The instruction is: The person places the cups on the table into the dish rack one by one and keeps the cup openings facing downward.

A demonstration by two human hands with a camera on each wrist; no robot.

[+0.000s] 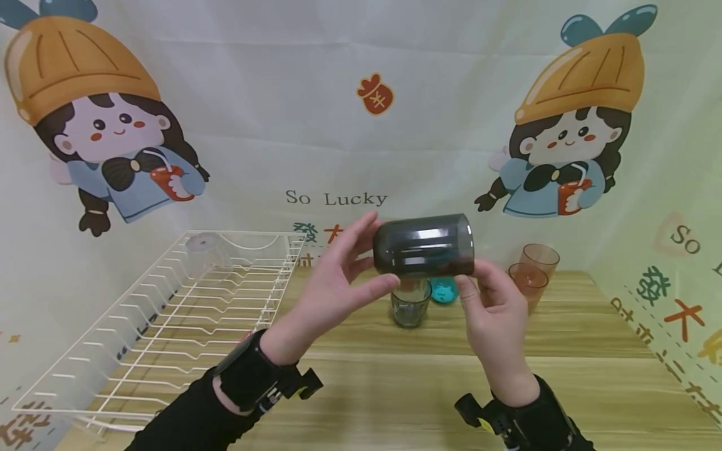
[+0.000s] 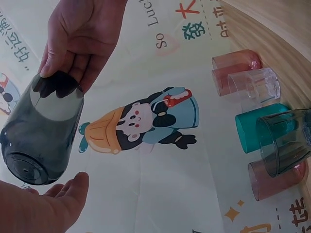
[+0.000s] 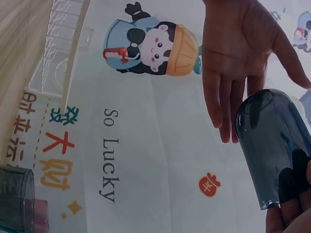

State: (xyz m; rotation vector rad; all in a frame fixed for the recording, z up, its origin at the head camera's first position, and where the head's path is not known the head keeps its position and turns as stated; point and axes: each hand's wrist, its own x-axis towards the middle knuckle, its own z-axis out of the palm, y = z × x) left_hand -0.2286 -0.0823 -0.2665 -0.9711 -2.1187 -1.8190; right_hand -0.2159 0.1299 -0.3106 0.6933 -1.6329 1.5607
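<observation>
A dark smoky tumbler point(image 1: 423, 245) is held up sideways in front of me, its mouth toward the right. My right hand point(image 1: 499, 313) pinches it at the rim, with fingers showing dark through the wall in the right wrist view. My left hand point(image 1: 344, 275) is spread beside the base, thumb and fingers apart; its fingers look straight in the right wrist view. From the left wrist, the tumbler's round base point(image 2: 26, 167) points toward that left hand point(image 2: 53, 204). Below the tumbler a clear grey glass point(image 1: 410, 307) stands on the table.
At left a white wire dish rack point(image 1: 192, 341) holds a clear cup point(image 1: 207, 254) in its far corner. A teal cup point(image 1: 444, 290) is beside the grey glass. Two pinkish cups, the nearer point(image 1: 528, 282) and the farther point(image 1: 540, 254), stand at the back right. A printed cloth point(image 1: 338, 125) hangs behind.
</observation>
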